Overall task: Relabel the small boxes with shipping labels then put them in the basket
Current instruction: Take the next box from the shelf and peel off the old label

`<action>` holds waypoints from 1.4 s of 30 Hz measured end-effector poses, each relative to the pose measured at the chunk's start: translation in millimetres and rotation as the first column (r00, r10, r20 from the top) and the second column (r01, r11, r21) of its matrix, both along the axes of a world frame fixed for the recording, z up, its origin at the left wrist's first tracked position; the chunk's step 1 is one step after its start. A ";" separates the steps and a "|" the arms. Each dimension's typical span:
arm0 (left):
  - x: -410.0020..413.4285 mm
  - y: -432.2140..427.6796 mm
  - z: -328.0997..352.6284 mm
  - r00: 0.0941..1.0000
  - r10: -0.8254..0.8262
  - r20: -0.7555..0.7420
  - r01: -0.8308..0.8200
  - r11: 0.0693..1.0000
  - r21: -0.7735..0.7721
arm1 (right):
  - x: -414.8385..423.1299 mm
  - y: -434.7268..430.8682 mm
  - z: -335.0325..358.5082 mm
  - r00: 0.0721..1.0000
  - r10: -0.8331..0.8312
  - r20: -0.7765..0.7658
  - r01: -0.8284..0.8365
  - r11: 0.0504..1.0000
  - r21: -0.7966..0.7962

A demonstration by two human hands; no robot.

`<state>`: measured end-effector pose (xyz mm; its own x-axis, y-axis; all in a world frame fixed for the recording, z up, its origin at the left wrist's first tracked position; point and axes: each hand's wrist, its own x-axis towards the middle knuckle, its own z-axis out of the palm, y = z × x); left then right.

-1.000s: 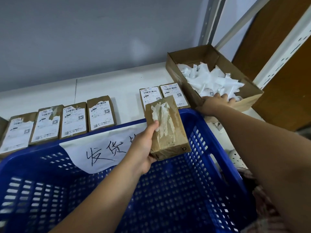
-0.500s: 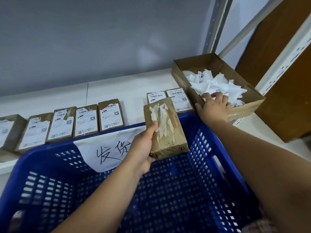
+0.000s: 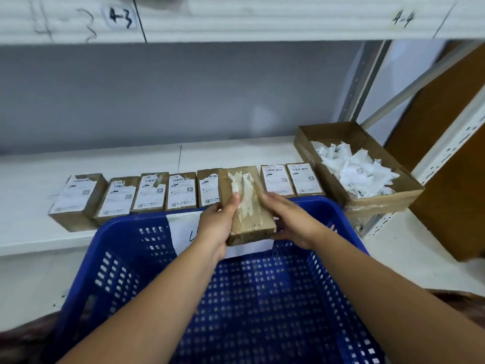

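I hold a small brown box (image 3: 249, 206) over the far rim of the blue basket (image 3: 262, 298). Its top shows torn white label residue. My left hand (image 3: 217, 224) grips its left side, thumb on top. My right hand (image 3: 291, 219) holds its right side with fingers along the edge. Behind it, several small labelled boxes (image 3: 181, 190) lie in a row on the white shelf (image 3: 131, 158), two more of them (image 3: 291, 179) to the right.
An open cardboard box (image 3: 385, 195) full of crumpled white label scraps (image 3: 354, 172) sits at the shelf's right end. A white paper sign (image 3: 183, 229) hangs on the basket's far wall. An upper shelf beam marked 4-3 and 4-4 (image 3: 236, 19) runs overhead.
My right hand left the scrap box and came back to the right side of the held box. The view lifted, showing the upper shelf and more of the row.
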<state>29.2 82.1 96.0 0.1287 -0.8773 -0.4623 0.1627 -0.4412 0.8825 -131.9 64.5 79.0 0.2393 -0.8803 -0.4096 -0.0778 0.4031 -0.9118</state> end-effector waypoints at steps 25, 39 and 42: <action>42.1 -84.2 -64.9 0.909 0.069 0.411 0.035 0.970 -0.240 | 74.9 -93.8 -46.8 0.903 -0.214 -0.374 0.115 0.956 -0.269; 57.1 -87.4 -81.4 0.924 0.153 0.350 -0.107 0.983 -0.147 | 103.8 -97.3 -44.8 0.850 -0.126 -0.511 0.037 0.983 -0.181; 62.8 -82.7 -73.7 0.917 0.177 0.358 -0.139 0.982 -0.130 | 97.4 -88.1 -35.0 0.862 -0.242 -0.445 0.152 0.962 -0.228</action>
